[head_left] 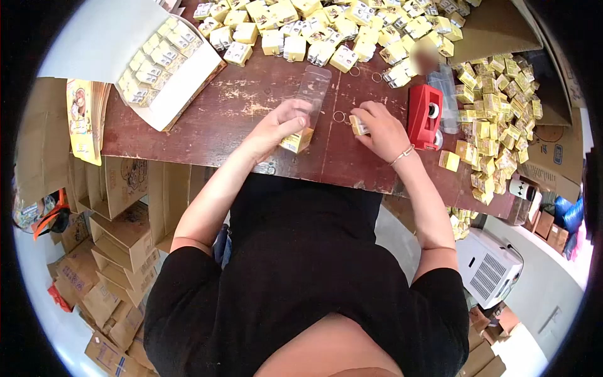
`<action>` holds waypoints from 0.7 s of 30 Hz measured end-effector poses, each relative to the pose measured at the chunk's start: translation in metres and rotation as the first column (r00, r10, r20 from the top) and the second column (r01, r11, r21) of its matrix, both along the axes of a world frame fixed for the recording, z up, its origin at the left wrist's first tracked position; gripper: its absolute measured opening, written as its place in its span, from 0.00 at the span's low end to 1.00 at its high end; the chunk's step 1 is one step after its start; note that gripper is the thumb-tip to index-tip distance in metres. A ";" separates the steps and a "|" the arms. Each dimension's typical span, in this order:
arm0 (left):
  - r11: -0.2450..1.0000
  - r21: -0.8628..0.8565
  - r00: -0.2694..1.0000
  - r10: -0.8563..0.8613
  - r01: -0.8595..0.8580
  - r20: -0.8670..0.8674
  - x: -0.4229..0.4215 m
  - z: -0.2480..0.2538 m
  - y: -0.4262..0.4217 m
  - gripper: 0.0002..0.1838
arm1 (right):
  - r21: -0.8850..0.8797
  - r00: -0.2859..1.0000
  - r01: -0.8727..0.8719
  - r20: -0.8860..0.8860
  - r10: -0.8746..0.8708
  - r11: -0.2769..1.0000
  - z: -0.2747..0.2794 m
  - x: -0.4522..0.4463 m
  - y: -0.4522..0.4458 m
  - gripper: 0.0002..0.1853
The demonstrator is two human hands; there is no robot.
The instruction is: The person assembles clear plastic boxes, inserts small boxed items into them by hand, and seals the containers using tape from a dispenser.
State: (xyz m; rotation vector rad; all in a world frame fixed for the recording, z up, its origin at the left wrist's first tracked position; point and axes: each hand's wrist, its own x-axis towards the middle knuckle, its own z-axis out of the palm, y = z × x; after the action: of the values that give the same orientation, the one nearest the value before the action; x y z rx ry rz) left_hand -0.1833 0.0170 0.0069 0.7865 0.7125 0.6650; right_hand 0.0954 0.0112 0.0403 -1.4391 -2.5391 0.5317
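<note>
Half-curled, the left hand (276, 129) has its thumb bent toward its fingers, beside a yellow box (296, 141) near the front edge of the table. A clear plastic pack (316, 85) reaches forward from behind those fingertips; its walls are so transparent that I cannot tell whether the hand grips it or only touches it, nor whether the yellow box sits inside its lower end. Fingers and thumb of the right hand (383, 131) close around a small yellow block (358, 125), pinching it just above the tabletop or against it. From this block a metal ring (340, 117) extends toward the left hand.

Just right of the right hand, a red tape dispenser (424, 116) stands on the worn, reddish-brown table (232, 103), with clear plastic pieces (450, 103) beside it. Farther right spreads a heap of small yellow boxes (496, 119), and beyond both hands lies a broad pile of yellow-and-white blocks (336, 28), some with rings. At the far left, a white display box (188, 91) holds rows of similar blocks, near a stack of printed yellow sleeves (86, 119). Cardboard cartons (122, 232) stand below on the left; a white appliance (490, 267) sits below on the right.
</note>
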 end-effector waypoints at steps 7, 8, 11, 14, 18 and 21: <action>0.975 0.181 0.946 -0.068 0.131 -0.316 -0.009 0.012 0.002 0.25 | -0.068 0.969 -0.051 -0.247 0.033 0.996 0.067 0.024 0.022 0.26; 0.967 0.188 0.941 -0.105 0.171 -0.320 -0.007 0.012 0.002 0.25 | -0.007 0.973 -0.056 -0.225 0.053 0.998 0.081 0.026 0.022 0.25; 0.913 0.254 0.902 -0.210 0.318 -0.377 0.005 0.004 0.005 0.27 | -0.126 0.972 -0.023 -0.236 -0.008 0.992 0.116 0.027 0.024 0.25; 0.908 0.266 0.904 -0.215 0.325 -0.370 0.025 0.011 0.004 0.26 | -0.109 0.974 -0.077 -0.222 0.051 0.991 0.123 0.021 0.028 0.24; 0.869 0.310 0.883 -0.249 0.385 -0.399 0.049 0.014 0.005 0.28 | -0.179 0.962 -0.227 -0.194 0.192 0.957 0.102 0.008 0.025 0.23; 0.816 0.502 0.943 -0.145 0.285 -0.300 0.067 0.006 0.003 0.32 | -0.189 0.942 -0.280 -0.241 0.232 0.941 0.091 0.006 0.015 0.28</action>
State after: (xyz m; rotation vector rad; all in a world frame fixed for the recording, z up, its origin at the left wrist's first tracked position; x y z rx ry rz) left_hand -0.1159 0.0202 0.0125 1.4776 0.6501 0.5652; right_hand 0.1018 0.0262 0.1309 -1.0408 -2.5664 0.9845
